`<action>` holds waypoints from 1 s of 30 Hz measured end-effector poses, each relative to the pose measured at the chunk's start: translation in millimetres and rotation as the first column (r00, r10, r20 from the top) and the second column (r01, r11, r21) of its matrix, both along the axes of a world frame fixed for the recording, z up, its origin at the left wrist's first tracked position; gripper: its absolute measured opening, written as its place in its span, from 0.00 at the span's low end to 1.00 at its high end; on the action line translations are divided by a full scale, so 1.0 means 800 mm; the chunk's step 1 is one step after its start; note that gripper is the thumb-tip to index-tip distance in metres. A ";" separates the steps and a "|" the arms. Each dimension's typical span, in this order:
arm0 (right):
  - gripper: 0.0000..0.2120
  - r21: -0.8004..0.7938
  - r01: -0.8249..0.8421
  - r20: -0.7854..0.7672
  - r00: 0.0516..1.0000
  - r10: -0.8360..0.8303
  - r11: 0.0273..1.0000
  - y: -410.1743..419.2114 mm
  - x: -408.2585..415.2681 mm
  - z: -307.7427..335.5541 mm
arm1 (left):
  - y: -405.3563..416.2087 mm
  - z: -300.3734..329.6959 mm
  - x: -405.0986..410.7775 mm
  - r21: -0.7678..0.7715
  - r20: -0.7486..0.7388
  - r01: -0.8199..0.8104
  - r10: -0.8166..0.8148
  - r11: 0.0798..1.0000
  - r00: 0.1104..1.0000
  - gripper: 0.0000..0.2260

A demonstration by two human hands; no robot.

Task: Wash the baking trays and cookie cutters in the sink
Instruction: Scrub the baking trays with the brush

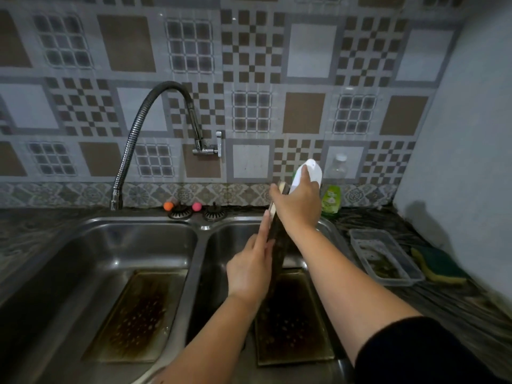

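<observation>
A dark, stained baking tray (279,245) stands on edge over the right basin. My left hand (250,266) presses along its left face and holds it upright. My right hand (297,202) is at the tray's top edge, closed around a white bottle (311,173) that tilts over the tray. A second dirty baking tray (293,325) lies flat in the right basin of the steel sink (199,239), and a third baking tray (133,314) lies flat in the left basin. I see no cookie cutters.
A flexible faucet (135,139) arches over the left basin, with no water running. Two strainer plugs (180,213) sit on the back rim. A green soap bottle (331,200), a clear bottle (336,167), a plastic container (385,256) and a sponge (437,266) are on the right counter.
</observation>
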State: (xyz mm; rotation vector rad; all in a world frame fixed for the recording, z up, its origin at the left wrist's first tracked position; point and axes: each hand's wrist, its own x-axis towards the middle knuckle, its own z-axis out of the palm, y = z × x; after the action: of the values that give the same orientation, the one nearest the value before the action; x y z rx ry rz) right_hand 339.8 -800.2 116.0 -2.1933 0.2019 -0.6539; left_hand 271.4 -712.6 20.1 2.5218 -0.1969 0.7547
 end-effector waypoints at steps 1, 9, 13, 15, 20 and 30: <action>0.36 0.001 0.014 0.002 1.000 -0.014 1.000 -0.005 -0.002 -0.001 | -0.001 0.001 -0.003 0.041 -0.021 -0.006 0.007 0.999 1.000 0.28; 0.31 0.152 -0.120 0.100 0.989 0.106 0.981 -0.016 -0.008 0.016 | 0.046 0.032 0.002 -0.369 -0.214 0.008 -0.093 0.929 0.972 0.25; 0.30 0.291 -0.232 0.149 0.969 0.196 0.928 0.016 -0.020 0.029 | 0.115 0.036 0.031 -0.430 -0.357 -0.143 -0.023 0.892 0.934 0.34; 0.30 0.367 -0.281 0.179 0.957 0.229 0.887 0.038 -0.025 0.030 | 0.148 0.034 0.035 -0.377 -0.435 -0.201 0.019 0.904 0.900 0.35; 0.26 0.517 -0.342 0.176 0.939 0.294 0.785 0.103 -0.034 0.014 | 0.220 0.013 0.022 -0.369 -0.567 -0.224 -0.027 0.902 0.823 0.35; 0.37 0.117 -0.312 -0.114 0.939 0.324 0.943 0.214 -0.035 -0.063 | 0.387 -0.075 -0.017 -0.444 -0.641 -0.375 0.004 0.814 0.767 0.39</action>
State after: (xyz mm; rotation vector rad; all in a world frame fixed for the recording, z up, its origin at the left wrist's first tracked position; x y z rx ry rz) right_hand 312.1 -629.1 65.9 -2.1126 -0.0545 -0.3117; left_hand 258.0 -402.8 -39.6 2.0847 0.4703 -0.0124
